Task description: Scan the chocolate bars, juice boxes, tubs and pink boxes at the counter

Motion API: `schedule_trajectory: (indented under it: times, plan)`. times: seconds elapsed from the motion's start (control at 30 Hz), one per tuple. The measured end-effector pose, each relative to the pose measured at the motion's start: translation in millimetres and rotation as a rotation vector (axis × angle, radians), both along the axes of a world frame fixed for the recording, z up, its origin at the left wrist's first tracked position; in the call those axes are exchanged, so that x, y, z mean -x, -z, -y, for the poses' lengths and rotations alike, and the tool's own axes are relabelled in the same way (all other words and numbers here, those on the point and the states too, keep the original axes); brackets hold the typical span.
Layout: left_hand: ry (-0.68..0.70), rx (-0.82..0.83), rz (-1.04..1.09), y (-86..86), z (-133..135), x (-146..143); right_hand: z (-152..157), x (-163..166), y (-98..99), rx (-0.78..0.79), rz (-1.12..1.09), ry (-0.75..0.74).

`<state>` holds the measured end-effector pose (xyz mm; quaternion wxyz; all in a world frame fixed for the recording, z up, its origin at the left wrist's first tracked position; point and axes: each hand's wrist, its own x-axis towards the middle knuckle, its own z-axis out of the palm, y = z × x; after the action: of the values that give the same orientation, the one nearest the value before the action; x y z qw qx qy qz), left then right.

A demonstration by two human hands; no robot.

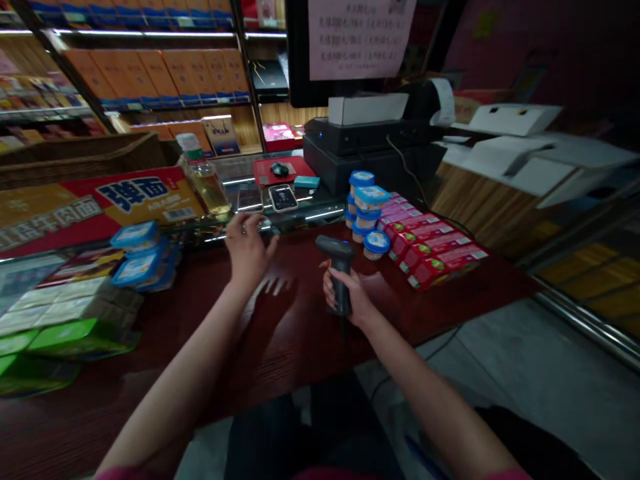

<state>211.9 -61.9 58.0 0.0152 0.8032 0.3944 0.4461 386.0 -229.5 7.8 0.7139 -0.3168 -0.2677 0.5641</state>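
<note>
In the head view, my right hand [353,293] is wrapped round the handle of a dark grey barcode scanner [336,248], held upright above the dark red counter [280,353]. My left hand [249,248] hovers over the counter with its fingers apart and nothing in it, casting a shadow below. Just right of the scanner stand stacked round tubs with blue lids [370,197], and one single tub [376,245]. Beside them, pink and red boxes [425,250] lie in a row. A phone [283,198] lies beyond my left hand.
Left are blue-lidded tubs [143,257], green packs [83,339], a red-yellow carton [100,203] and a bottle [206,177]. A mouse [279,169] rests on a red mat. Behind stands a monitor [297,60] near a black printer [420,107]. A scanner cable hangs down.
</note>
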Motion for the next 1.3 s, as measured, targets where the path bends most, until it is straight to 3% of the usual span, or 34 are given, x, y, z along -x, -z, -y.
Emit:
schedule_trajectory:
  times: [0.07,0.17,0.23,0.33,0.43,0.53,0.6,0.77,0.9,1.0,1.17,1.3]
  plan:
    - [0.171,0.082,-0.033,24.5,22,-62,30,-20,4.9,0.005,-0.009,0.098]
    - [0.45,0.337,0.062,56.9,51,-151,67,-45,10.2,-0.001,-0.054,0.204]
    - [0.543,0.518,0.108,70.2,69,-197,82,-54,12.3,-0.01,-0.094,0.24]
    - [0.588,0.621,0.12,78.0,86,-237,88,-60,13.7,-0.02,-0.153,0.264]
    - [0.617,0.701,0.245,78.7,88,-244,85,-59,13.2,-0.011,-0.17,0.264]
    - [0.727,0.856,0.508,78.9,77,-224,84,-57,11.6,-0.01,-0.142,0.238]
    - [0.791,0.972,0.682,79.6,65,-194,84,-56,10.5,-0.007,-0.118,0.208]
    - [0.708,1.237,0.908,76.0,26,-74,62,-40,8.5,0.033,-0.065,0.032]
    - [0.602,1.258,1.014,61.3,1,31,12,0,5.0,0.067,-0.031,-0.22]
    - [0.532,1.276,1.083,50.4,-9,86,-34,39,0.4,0.074,-0.011,-0.446]
    - [0.523,1.304,1.297,48.4,-26,117,-92,90,-1.3,0.062,-0.023,-0.647]
    - [0.519,1.293,1.362,56.6,-37,115,-102,102,3.2,0.061,-0.014,-0.651]
